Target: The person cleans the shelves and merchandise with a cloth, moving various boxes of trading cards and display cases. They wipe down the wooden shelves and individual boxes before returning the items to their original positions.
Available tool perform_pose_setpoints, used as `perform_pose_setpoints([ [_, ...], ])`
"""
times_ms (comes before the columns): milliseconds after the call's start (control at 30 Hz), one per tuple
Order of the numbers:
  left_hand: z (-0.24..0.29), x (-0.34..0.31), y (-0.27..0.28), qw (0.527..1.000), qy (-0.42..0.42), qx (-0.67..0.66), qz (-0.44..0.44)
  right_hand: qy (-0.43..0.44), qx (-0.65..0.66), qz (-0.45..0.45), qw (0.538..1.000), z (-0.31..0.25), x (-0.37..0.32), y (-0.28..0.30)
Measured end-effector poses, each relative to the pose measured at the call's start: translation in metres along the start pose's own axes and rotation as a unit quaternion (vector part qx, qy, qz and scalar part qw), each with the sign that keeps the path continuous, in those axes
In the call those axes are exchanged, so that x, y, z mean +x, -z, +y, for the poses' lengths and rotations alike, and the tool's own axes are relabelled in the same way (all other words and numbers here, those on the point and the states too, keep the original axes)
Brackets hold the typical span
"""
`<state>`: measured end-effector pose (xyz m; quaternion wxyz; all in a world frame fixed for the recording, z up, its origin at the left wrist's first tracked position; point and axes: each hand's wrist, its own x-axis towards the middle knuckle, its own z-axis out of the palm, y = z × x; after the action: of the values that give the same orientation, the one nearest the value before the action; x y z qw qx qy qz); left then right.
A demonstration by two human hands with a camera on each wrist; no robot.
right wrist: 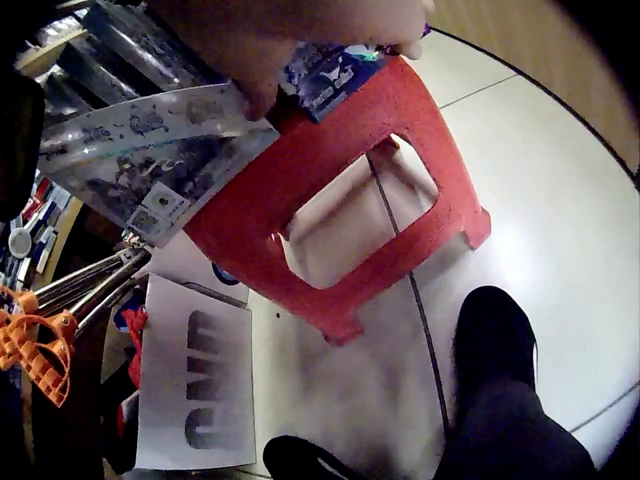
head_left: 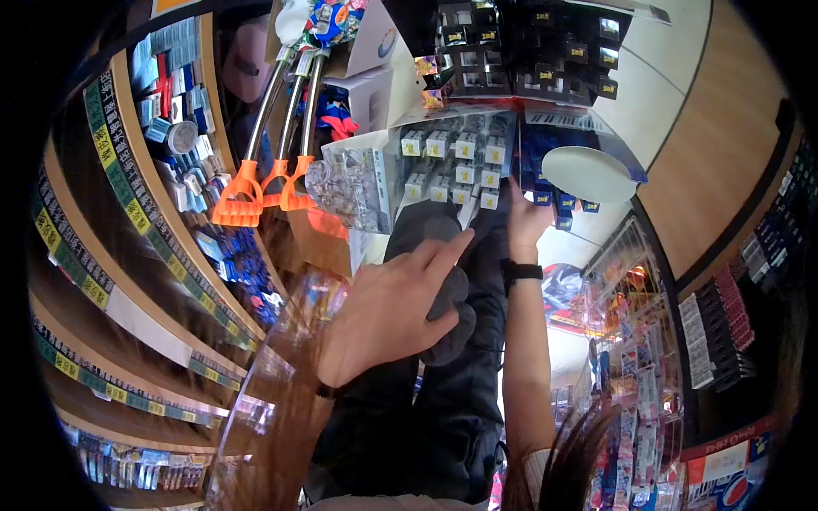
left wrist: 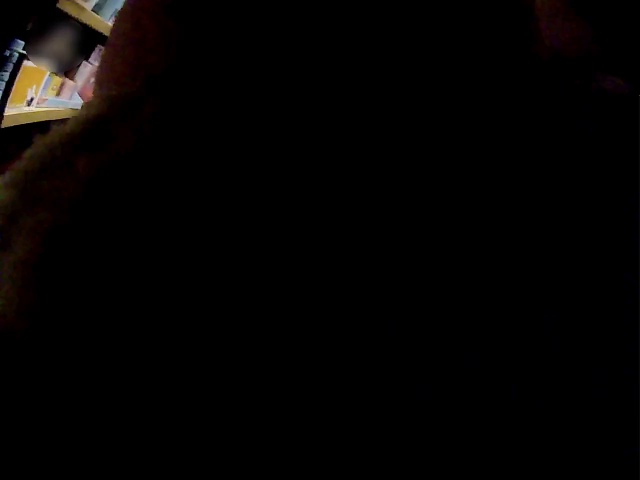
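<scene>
A display box [head_left: 375, 192] holds rows of small silvery packs with white-and-yellow tags [head_left: 464, 173]. At its right corner, my right hand [head_left: 530, 223] grips the edge, with a black band at the wrist. In the right wrist view a fingertip [right wrist: 262, 103] overlaps the printed front of the box [right wrist: 150, 170], which sits on a red stool [right wrist: 300, 200]. My left hand [head_left: 392, 298] is above the dark trousers, index finger and thumb extended, with nothing seen in it. The left wrist view is almost wholly dark.
Behind the display box stands a black box [head_left: 558, 60] of packs; a blue box [head_left: 545, 153] is at its right. Orange-handled tools [head_left: 243, 200] lean at left, near curved shelves [head_left: 128, 204]. A wire rack [head_left: 635, 341] stands right. A white carton [right wrist: 200, 380] sits on the floor.
</scene>
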<state>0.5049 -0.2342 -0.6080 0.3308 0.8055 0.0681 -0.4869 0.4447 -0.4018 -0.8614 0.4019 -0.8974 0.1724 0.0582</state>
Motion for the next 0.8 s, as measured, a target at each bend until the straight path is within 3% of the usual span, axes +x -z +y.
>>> perform_pose_setpoints([
  [100, -0.002, 0.0, -0.001, 1.0, -0.006, -0.005, 0.005, 0.038, 0.008, -0.021, 0.999, -0.003, 0.003, 0.001],
  [200, -0.003, 0.0, -0.002, 1.0, -0.012, -0.016, 0.008, 0.038, -0.033, 0.017, 0.999, 0.005, -0.001, -0.005],
  [300, -0.003, -0.002, -0.003, 1.0, -0.013, -0.021, 0.007, 0.0, 0.028, -0.031, 0.999, -0.01, 0.0, 0.001],
  [400, -0.002, -0.009, -0.002, 0.999, -0.021, -0.019, 0.015, -0.036, -0.051, -0.031, 0.998, -0.006, -0.007, 0.003],
  [433, -0.001, -0.013, 0.0, 0.999, -0.032, -0.018, 0.026, 0.014, -0.054, -0.019, 0.998, -0.012, -0.01, 0.01],
  [467, 0.0, -0.019, 0.002, 0.999, -0.037, -0.02, 0.032, 0.065, -0.057, -0.005, 0.996, -0.019, -0.012, 0.019],
  [500, 0.001, -0.025, 0.005, 0.998, -0.048, -0.034, 0.038, 0.048, -0.016, -0.056, 0.997, -0.02, -0.019, 0.029],
  [533, 0.004, -0.032, 0.007, 0.996, -0.059, -0.048, 0.045, 0.067, -0.08, -0.071, 0.992, -0.033, -0.021, 0.042],
  [633, 0.01, -0.065, 0.016, 0.991, -0.087, -0.052, 0.084, 0.048, -0.08, -0.107, 0.99, -0.054, -0.038, 0.079],
  [800, 0.034, -0.146, 0.044, 0.98, -0.117, -0.017, 0.157, 0.125, -0.15, -0.172, 0.965, -0.097, -0.047, 0.161],
])
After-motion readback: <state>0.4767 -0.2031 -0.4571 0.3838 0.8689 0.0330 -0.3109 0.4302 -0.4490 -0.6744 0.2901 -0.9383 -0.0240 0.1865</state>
